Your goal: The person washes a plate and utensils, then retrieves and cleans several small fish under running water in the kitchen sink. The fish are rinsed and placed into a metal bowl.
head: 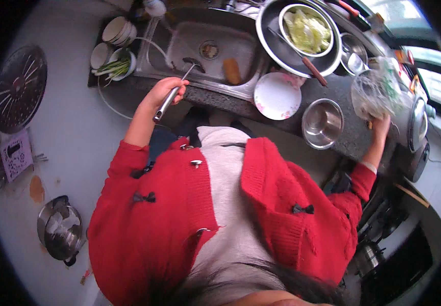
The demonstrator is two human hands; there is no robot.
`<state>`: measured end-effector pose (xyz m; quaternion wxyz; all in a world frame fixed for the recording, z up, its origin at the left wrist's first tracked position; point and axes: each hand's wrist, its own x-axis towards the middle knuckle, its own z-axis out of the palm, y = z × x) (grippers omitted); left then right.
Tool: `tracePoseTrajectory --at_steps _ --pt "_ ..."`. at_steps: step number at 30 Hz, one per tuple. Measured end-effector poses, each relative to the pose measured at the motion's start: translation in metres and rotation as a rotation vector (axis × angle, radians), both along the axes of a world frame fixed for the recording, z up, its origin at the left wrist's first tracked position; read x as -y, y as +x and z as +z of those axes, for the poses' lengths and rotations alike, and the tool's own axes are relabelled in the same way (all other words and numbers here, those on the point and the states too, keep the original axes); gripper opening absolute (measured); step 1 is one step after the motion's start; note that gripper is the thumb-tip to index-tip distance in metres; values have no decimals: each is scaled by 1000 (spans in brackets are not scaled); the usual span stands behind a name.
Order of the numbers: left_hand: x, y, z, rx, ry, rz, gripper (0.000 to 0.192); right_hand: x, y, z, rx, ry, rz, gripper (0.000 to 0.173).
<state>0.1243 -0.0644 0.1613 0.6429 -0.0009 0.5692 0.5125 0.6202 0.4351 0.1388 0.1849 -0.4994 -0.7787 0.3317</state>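
Observation:
My left hand [168, 91] is closed around the metal handle of a ladle-like utensil [166, 103], whose dark head hangs over the near edge of the steel sink [256, 86]. Far to the right, my right hand [380, 121] is at the lower edge of a clear plastic bag [377, 90] above the counter; its fingers are mostly hidden, so its grip cannot be told. A steel bowl [323, 123] and a floral-edged white plate [277, 96] lie between my hands. A brown oblong thing [232, 71] rests in the sink.
Behind the plate, a large basin [260, 36] holds a white bowl of cabbage leaves [306, 30], with a wooden-handled knife [312, 69] across it. Left of the sink stand stacked bowls [117, 30] and green onions [115, 68]. A lidded cooker [417, 122] is at the right.

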Motion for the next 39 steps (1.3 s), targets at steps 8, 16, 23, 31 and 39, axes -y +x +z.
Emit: tracePoseTrajectory --at_steps 8,16,23,31,39 --pt "41 -29 18 -101 -1 -62 22 180 -193 17 179 -142 278 26" --pt "108 -73 37 -93 -9 -100 27 303 -401 -247 -276 -791 155 32" --pt "128 -76 19 -181 -82 -77 27 307 -437 -303 647 -16 829 26" --pt "112 -62 20 -148 15 -86 30 306 -440 -157 -221 -744 413 27" --pt "84 -58 13 -124 87 -5 29 297 -455 -110 -391 -1038 123 33"
